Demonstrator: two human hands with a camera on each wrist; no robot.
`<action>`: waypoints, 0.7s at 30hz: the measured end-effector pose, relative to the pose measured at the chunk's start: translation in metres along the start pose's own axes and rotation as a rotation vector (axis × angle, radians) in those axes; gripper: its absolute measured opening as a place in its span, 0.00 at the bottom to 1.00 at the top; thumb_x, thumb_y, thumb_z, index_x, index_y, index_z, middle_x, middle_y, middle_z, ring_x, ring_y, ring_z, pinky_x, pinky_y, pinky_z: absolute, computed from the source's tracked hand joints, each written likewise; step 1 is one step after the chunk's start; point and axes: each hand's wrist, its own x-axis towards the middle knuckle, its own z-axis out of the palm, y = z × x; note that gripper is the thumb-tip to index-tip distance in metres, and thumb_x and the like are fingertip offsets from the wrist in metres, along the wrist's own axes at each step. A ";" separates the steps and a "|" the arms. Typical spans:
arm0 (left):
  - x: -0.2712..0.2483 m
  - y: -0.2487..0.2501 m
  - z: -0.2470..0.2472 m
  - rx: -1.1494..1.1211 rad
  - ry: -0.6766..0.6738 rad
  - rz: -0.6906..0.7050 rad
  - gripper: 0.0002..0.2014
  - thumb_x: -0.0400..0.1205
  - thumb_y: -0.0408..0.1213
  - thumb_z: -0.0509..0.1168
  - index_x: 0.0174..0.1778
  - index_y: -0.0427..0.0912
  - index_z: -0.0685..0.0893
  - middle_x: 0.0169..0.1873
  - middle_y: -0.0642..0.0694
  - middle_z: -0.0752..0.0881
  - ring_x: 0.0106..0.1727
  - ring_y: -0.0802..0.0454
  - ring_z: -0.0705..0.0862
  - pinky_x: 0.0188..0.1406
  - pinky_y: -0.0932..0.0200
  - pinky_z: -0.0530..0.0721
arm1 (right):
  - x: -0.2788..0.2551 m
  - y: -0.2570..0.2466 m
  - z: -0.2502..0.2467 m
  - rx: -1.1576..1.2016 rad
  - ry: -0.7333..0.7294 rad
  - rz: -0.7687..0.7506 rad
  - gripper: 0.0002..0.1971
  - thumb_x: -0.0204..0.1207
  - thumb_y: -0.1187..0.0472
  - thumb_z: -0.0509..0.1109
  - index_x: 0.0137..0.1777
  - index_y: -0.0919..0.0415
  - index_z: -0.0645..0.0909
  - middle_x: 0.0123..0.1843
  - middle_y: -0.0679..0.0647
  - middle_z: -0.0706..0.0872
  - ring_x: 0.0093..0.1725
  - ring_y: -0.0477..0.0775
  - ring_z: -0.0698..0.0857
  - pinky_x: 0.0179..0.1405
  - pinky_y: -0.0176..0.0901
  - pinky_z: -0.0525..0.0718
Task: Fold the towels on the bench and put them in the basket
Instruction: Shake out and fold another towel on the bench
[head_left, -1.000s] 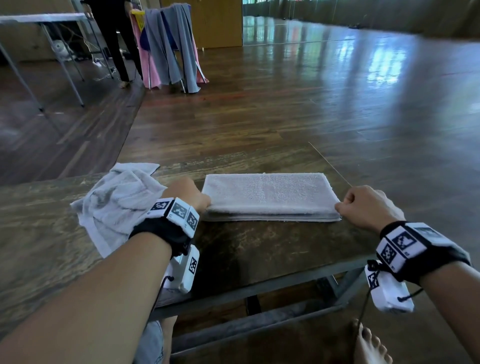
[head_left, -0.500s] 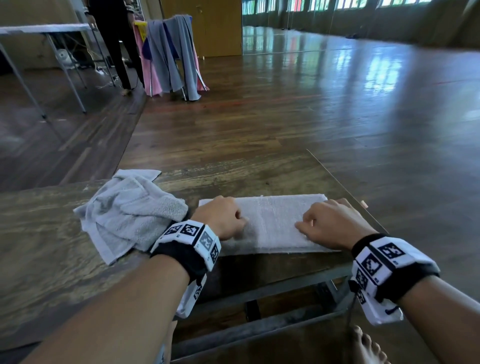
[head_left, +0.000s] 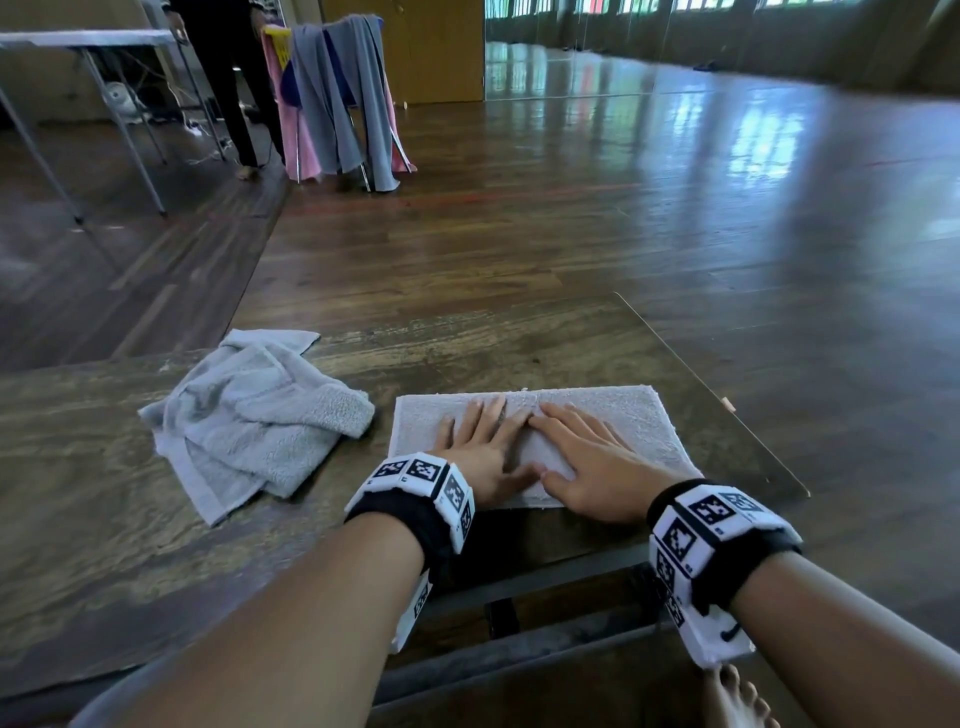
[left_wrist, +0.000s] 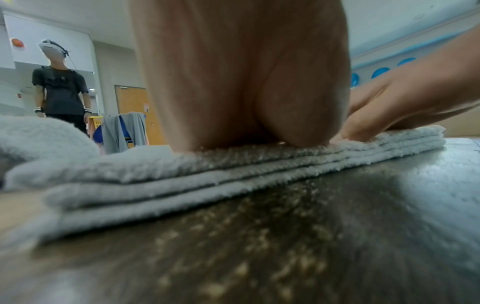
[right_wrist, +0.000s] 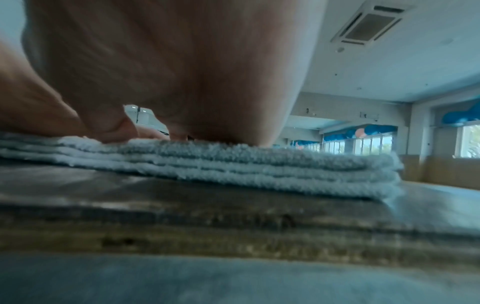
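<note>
Since a second ago, hands moved in from towel ends to its middle, fists uncurled. Left hand (head_left: 483, 447) flat, fingers straight, palm pressing folded towel (head_left: 639, 415). Right hand (head_left: 592, 462) likewise flat on it, fingertips touching left's. Folded towel lies in stacked layers near right end of surface (head_left: 104, 545), close to front edge. Crumpled towel (head_left: 249, 421) just beside it, left. Person (head_left: 228, 78) stands by drying rack (head_left: 337, 98) far back.

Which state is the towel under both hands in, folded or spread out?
Folded. The towel is a neat rectangle on the bench, and the left wrist view shows several stacked layers along its edge.
</note>
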 end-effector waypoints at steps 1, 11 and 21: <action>0.000 -0.001 0.000 0.004 -0.004 0.004 0.38 0.85 0.65 0.50 0.86 0.60 0.39 0.86 0.53 0.33 0.86 0.51 0.30 0.83 0.43 0.31 | 0.001 0.001 0.001 0.008 -0.016 0.009 0.36 0.86 0.44 0.58 0.90 0.47 0.46 0.91 0.44 0.42 0.89 0.48 0.39 0.86 0.52 0.39; -0.004 -0.013 -0.007 0.053 -0.059 0.006 0.43 0.79 0.74 0.48 0.84 0.66 0.34 0.85 0.56 0.30 0.85 0.55 0.30 0.84 0.44 0.31 | 0.000 0.028 -0.003 -0.020 -0.125 0.113 0.50 0.71 0.20 0.50 0.88 0.38 0.35 0.88 0.37 0.30 0.87 0.44 0.29 0.84 0.55 0.32; -0.006 -0.026 -0.010 0.021 -0.066 -0.059 0.51 0.69 0.83 0.50 0.83 0.69 0.32 0.84 0.57 0.28 0.85 0.54 0.27 0.82 0.44 0.29 | -0.006 0.046 -0.013 -0.008 -0.166 0.240 0.70 0.49 0.06 0.49 0.87 0.40 0.28 0.87 0.37 0.25 0.85 0.44 0.26 0.84 0.59 0.31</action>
